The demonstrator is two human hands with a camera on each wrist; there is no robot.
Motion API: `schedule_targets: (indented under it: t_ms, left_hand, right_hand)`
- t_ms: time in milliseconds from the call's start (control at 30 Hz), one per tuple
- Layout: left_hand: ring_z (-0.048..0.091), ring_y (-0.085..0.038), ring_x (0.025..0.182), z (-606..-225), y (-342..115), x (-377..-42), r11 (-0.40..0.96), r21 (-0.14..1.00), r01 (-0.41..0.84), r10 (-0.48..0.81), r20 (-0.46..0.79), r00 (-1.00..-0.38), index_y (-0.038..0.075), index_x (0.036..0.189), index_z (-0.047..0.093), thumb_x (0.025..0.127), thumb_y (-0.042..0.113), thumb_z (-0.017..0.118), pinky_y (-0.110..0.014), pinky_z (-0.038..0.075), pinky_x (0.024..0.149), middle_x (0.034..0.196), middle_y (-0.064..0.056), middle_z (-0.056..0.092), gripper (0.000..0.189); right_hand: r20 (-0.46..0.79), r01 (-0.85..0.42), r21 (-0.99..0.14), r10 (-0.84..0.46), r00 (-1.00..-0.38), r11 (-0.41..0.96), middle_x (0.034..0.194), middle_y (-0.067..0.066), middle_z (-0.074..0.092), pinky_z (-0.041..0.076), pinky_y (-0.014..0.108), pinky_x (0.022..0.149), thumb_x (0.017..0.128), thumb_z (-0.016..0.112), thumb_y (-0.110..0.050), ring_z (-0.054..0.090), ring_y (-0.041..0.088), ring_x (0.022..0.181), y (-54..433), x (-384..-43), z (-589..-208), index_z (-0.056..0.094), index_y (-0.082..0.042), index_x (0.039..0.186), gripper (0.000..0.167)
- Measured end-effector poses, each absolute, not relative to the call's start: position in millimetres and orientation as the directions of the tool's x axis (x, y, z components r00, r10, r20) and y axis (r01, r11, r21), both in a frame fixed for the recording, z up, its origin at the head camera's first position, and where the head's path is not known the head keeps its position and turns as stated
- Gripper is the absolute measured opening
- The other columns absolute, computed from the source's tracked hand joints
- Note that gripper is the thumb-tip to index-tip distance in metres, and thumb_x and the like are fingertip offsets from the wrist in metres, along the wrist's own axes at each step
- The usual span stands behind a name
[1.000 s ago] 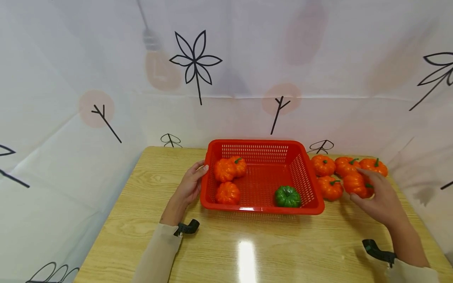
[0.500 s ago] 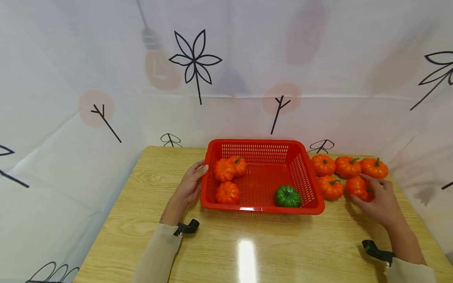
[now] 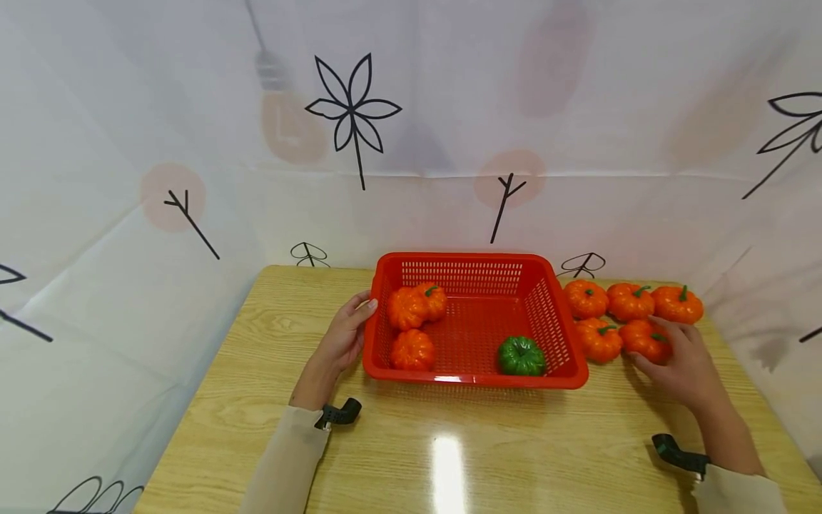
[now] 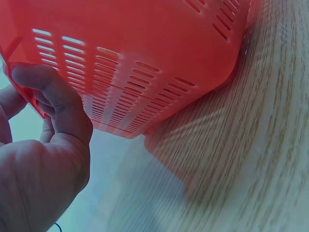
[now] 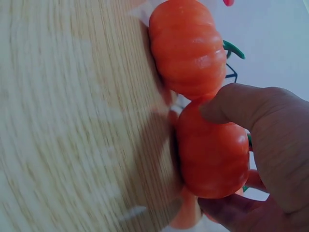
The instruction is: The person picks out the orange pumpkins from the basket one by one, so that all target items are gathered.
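Just now the held pumpkin (image 3: 642, 343) has turned: a second ago its green stem (image 3: 659, 337) stuck out to the right, and now it points more upward. It looks to sit on the wooden table (image 3: 359, 457), to the right of the red basket (image 3: 475, 380), right up beside the next pumpkin (image 3: 599, 344). From far off, I see the right hand (image 3: 690, 364) pinching it, thumb on the near side and fingers on the far side. The left hand (image 3: 344, 334) is curled on the basket's left rim, same as before. I think the pumpkin is light and stiff, and its shiny skin may slip. I would hold its fat, bumpy sides and leave the thin stem alone, since it might snap.
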State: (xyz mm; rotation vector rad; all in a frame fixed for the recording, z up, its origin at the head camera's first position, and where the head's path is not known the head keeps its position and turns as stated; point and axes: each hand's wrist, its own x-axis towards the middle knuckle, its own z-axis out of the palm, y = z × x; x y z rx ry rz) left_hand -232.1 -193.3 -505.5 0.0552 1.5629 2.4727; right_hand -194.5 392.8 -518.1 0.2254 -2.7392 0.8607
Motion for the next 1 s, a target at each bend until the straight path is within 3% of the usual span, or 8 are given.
schedule_targets:
  t_ms: [533,800,900,1000]
  left_hand:
    - [0.073,-0.015,0.105,-504,-192,-231,-0.428,0.890,-0.157,0.196,-0.078,-0.978,0.006,0.147,0.044,0.111,0.016,0.057,-0.032,0.063,0.089,0.123,-0.006,0.067,0.039]
    - [0.073,-0.015,0.106,-504,-193,-231,-0.427,0.890,-0.158,0.199,-0.078,-0.977,0.006,0.147,0.044,0.111,0.016,0.057,-0.032,0.063,0.089,0.123,-0.007,0.067,0.039]
    - [0.073,-0.015,0.105,-503,-193,-232,-0.430,0.889,-0.159,0.199,-0.079,-0.977,0.006,0.147,0.044,0.112,0.016,0.056,-0.032,0.063,0.089,0.123,-0.006,0.067,0.039]
    - [0.073,-0.015,0.104,-503,-192,-232,-0.430,0.888,-0.160,0.196,-0.081,-0.977,0.007,0.146,0.045,0.111,0.016,0.057,-0.032,0.063,0.089,0.122,-0.006,0.068,0.037]
  right_hand:
    - [0.263,-0.221,-0.504,-0.095,-0.960,0.835,0.147,0.050,0.029,0.026,0.087,0.104,0.094,0.081,-0.016,0.030,0.070,0.129,390,-193,-507,0.037,0.016,0.149,0.078]
    - [0.412,-0.369,-0.465,-0.173,-0.895,0.805,0.132,0.044,0.044,0.032,0.078,0.090,0.090,0.078,-0.004,0.037,0.065,0.120,381,-191,-484,0.046,0.017,0.141,0.063]
    - [0.469,-0.423,-0.425,-0.205,-0.859,0.800,0.131,0.040,0.049,0.038,0.065,0.090,0.087,0.081,-0.001,0.043,0.059,0.116,371,-192,-471,0.049,0.014,0.141,0.064]
    - [0.508,-0.462,-0.404,-0.226,-0.831,0.789,0.135,0.034,0.051,0.040,0.035,0.094,0.083,0.084,0.001,0.049,0.051,0.115,357,-194,-456,0.053,0.010,0.142,0.067]
